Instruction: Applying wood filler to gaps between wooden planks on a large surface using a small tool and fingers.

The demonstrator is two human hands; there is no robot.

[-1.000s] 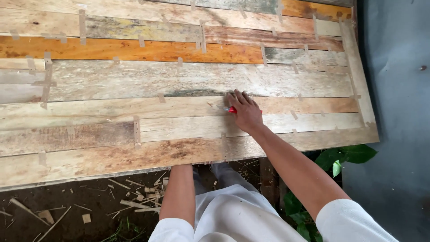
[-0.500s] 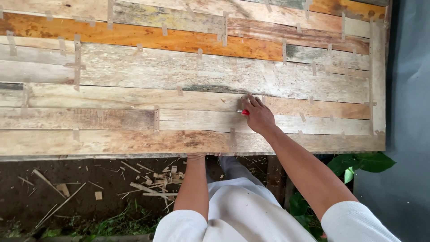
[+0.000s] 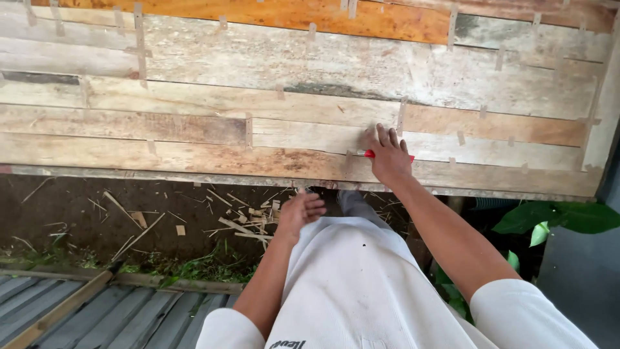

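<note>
The right hand (image 3: 389, 157) lies flat on the wooden board panel (image 3: 194, 136), near its bottom edge. Its fingers are stretched out and spread a little, and it presses a red pencil (image 3: 370, 154) against the wood (only the red ends peek out from under the hand, so it may be a marker). The pencil lies sideways on a pale plank. The left hand (image 3: 299, 212) hangs lower, below the edge of the panel and over the white shirt (image 3: 352, 284). Its fingers are curled loosely and it holds nothing. Wood chips (image 3: 248, 220) lie on the dark dirt under the panel. Green leaves (image 3: 562, 218) show at the right.
</note>
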